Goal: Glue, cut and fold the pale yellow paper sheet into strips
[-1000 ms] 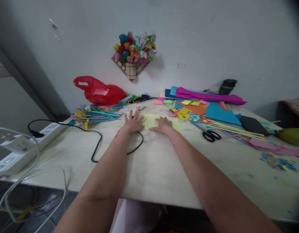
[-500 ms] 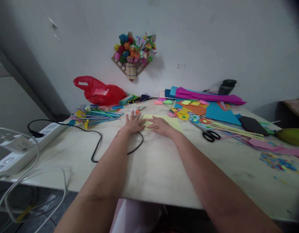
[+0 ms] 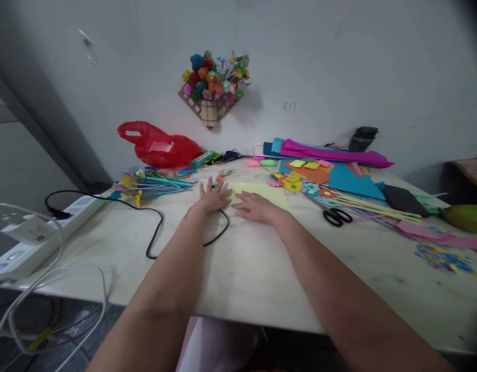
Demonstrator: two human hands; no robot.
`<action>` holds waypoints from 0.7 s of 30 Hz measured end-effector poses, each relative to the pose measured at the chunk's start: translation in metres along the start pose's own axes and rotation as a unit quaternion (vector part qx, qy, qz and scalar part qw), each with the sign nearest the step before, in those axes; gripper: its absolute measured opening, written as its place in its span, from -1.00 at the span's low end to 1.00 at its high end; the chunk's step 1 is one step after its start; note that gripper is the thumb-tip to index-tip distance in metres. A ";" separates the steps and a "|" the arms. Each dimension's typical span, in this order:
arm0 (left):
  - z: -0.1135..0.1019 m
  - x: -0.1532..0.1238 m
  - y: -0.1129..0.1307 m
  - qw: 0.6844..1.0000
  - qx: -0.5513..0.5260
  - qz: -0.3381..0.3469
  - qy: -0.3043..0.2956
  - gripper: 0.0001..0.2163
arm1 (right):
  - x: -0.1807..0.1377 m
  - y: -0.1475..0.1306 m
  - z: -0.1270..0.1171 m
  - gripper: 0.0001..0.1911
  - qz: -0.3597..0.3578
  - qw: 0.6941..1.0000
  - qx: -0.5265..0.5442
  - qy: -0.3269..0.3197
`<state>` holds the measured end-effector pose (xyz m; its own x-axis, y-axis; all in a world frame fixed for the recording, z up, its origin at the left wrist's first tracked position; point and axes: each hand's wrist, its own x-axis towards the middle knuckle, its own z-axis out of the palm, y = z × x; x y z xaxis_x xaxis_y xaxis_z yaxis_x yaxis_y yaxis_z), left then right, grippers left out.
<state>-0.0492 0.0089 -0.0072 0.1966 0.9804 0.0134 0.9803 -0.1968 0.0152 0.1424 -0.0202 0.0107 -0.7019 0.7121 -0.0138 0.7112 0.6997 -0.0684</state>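
Observation:
A pale yellow sheet of paper [image 3: 275, 194] lies flat on the table. My right hand [image 3: 254, 206] rests on its near left part, fingers stretched out flat and pointing left. By the sheet's left edge, my left hand [image 3: 212, 198] lies palm down with spread fingers and holds nothing. Just beyond its fingertips is a white and orange tool with a metal tip [image 3: 216, 178], which looks like a glue gun and is partly hidden. A black cord [image 3: 227, 223] loops out from under my left hand and passes behind my left forearm.
Bundled craft flowers [image 3: 139, 183] and a red plastic bag [image 3: 166, 150] are at left. To the right lie flower cutouts [image 3: 292, 182], black-handled scissors [image 3: 337, 217], a dark phone-like slab [image 3: 404, 200] and coloured sheets [image 3: 354, 180]. A power strip [image 3: 48, 232] borders the table's left edge.
My right hand has shifted slightly towards me over the yellow paper, its fingers closer together. My left hand stays almost where it was, fingers spread.

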 end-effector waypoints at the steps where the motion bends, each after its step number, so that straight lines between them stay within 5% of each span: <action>1: 0.000 0.000 0.000 1.000 -0.003 0.002 0.001 -0.48 | 0.001 -0.003 0.000 -0.55 -0.003 1.000 -0.004 0.003; 7: -0.003 -0.004 0.001 1.000 -0.007 0.006 -0.011 -0.55 | 0.007 -0.013 0.003 -0.62 -0.014 0.998 -0.014 0.052; 21: -0.004 -0.001 -0.002 0.999 0.008 -0.003 -0.031 -0.57 | 0.015 -0.018 0.014 -0.50 0.020 0.998 0.003 0.055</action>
<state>-0.0511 0.0077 -0.0033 0.1909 0.9804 -0.0482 0.9816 -0.1912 -0.0001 0.1183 -0.0229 -0.0021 -0.6640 0.7418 0.0939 0.7383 0.6703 -0.0751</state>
